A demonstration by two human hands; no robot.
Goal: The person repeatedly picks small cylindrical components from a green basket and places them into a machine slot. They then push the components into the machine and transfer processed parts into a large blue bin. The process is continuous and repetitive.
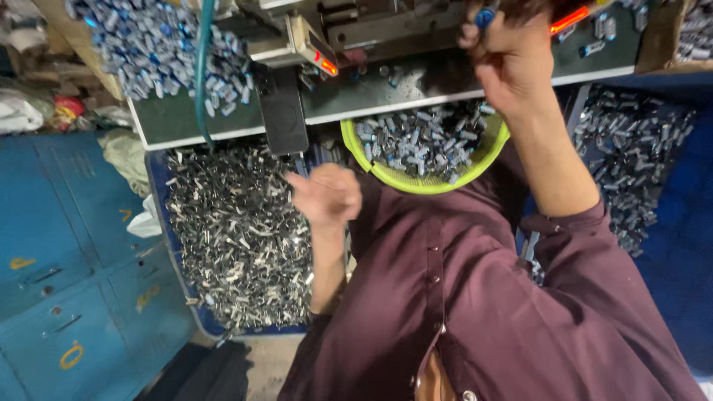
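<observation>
While the head camera looks down over a maroon shirt [475, 297], the right hand [512, 63] is raised to the grey metal press machine [371, 30], fingers pinched on a small blue-capped part [485, 16]. The left hand [325, 194] hangs curled into a loose fist above a blue bin heaped with dark metal clips [238, 238]; whether it holds anything cannot be told. Between the two arms sits a lime-green plastic basket [427, 183] filled with blue-grey pieces, under the edge of the green workbench [178, 119].
</observation>
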